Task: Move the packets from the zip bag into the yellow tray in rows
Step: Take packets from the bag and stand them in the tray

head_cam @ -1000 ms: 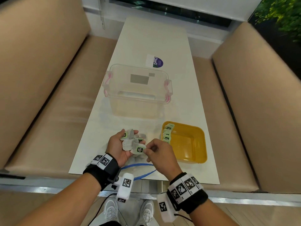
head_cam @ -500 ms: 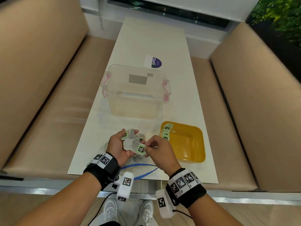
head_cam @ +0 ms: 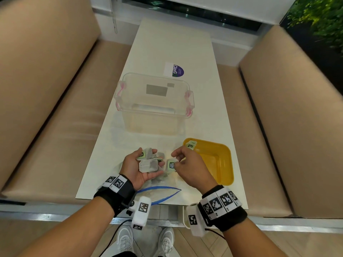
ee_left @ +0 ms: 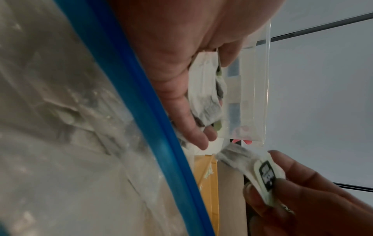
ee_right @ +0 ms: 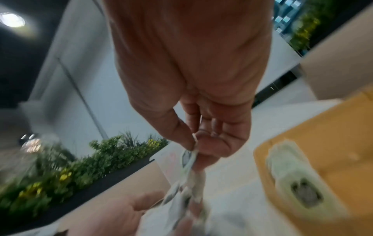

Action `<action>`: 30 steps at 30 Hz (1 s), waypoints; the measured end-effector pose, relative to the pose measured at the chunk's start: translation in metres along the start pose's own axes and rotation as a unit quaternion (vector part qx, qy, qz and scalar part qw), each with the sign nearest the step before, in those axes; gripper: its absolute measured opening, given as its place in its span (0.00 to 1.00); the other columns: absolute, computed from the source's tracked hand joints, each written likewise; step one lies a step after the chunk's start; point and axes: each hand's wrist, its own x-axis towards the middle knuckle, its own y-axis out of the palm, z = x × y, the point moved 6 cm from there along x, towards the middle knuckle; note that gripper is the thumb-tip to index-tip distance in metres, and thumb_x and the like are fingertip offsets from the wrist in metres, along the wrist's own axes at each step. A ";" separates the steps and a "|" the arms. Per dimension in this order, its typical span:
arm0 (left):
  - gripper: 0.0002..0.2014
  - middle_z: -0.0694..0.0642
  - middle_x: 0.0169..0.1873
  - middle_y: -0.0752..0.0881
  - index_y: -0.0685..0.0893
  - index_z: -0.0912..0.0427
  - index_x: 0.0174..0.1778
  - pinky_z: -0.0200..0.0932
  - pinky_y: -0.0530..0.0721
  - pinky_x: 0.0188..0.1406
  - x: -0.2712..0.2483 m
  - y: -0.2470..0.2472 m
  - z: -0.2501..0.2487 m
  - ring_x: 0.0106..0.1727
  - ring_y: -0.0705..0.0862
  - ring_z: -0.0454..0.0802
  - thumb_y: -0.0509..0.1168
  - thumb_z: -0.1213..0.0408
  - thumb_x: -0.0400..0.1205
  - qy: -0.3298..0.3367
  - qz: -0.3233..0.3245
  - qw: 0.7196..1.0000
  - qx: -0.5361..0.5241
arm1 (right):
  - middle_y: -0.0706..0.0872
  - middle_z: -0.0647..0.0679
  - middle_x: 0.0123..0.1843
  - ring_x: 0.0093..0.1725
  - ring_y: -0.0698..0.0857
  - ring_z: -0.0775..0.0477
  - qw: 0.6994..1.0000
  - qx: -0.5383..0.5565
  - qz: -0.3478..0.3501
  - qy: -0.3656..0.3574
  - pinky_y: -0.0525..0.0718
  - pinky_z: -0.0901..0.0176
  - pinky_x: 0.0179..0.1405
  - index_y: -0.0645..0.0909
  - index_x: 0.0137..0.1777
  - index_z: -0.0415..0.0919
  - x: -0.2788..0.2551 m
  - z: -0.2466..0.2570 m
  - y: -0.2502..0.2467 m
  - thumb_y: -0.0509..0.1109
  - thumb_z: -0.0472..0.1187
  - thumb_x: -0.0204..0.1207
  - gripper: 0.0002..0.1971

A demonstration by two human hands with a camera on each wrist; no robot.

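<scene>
Open tabletop [head_cam: 209, 115] between clear bin [head_cam: 154, 101] and yellow tray [head_cam: 225, 175]; packet row [head_cam: 191, 145] along tray's left wall.

My left hand [head_cam: 141, 167] palm up over near table [head_cam: 167, 43] edge, bunch of packets [head_cam: 148, 164] in it. My right hand [head_cam: 189, 167] just right of it, single packet [head_cam: 171, 165] pinched between the two hands. Zip bag [head_cam: 159, 191] on table under and before both hands. Tray [head_cam: 220, 164] right of my right hand, few packets [head_cam: 191, 145] standing in its far left corner. Lidded box [head_cam: 154, 101] behind hands, sticker [head_cam: 174, 69] behind box. Benches left and right of table.
</scene>
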 end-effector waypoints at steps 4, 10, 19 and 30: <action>0.24 0.69 0.52 0.88 0.84 0.64 0.61 0.65 0.88 0.48 -0.001 0.000 0.000 0.47 0.89 0.66 0.53 0.48 0.88 -0.002 -0.003 1.000 0.006 | 0.78 0.46 0.59 0.48 0.83 0.43 0.969 -0.240 -0.008 -0.062 0.79 0.56 0.40 0.75 0.62 0.41 0.000 0.012 -0.020 0.64 0.29 0.76 0.16; 0.24 0.68 0.51 0.88 0.83 0.64 0.60 0.62 0.90 0.45 -0.003 0.002 0.000 0.49 0.87 0.66 0.52 0.48 0.89 0.004 -0.002 1.000 0.022 | 0.75 0.43 0.61 0.38 0.77 0.43 0.936 -0.349 -0.006 -0.044 0.64 0.64 0.23 0.73 0.63 0.38 0.017 -0.005 -0.056 0.62 0.25 0.73 0.19; 0.24 0.69 0.49 0.88 0.84 0.65 0.59 0.66 0.82 0.60 -0.001 -0.001 0.000 0.49 0.87 0.66 0.52 0.48 0.89 0.014 -0.016 0.999 0.040 | 0.81 0.50 0.44 0.42 0.80 0.48 0.956 -0.293 0.022 0.008 0.76 0.60 0.34 0.83 0.44 0.43 0.022 -0.027 -0.067 0.65 0.31 0.72 0.08; 0.24 0.69 0.47 0.88 0.85 0.66 0.57 0.65 0.88 0.47 -0.003 0.001 0.001 0.47 0.86 0.66 0.52 0.49 0.89 0.011 -0.013 0.999 0.036 | 0.87 0.52 0.41 0.39 0.84 0.53 0.983 -0.174 -0.006 0.054 0.73 0.66 0.29 0.86 0.39 0.48 0.026 -0.057 -0.086 0.73 0.40 0.75 0.04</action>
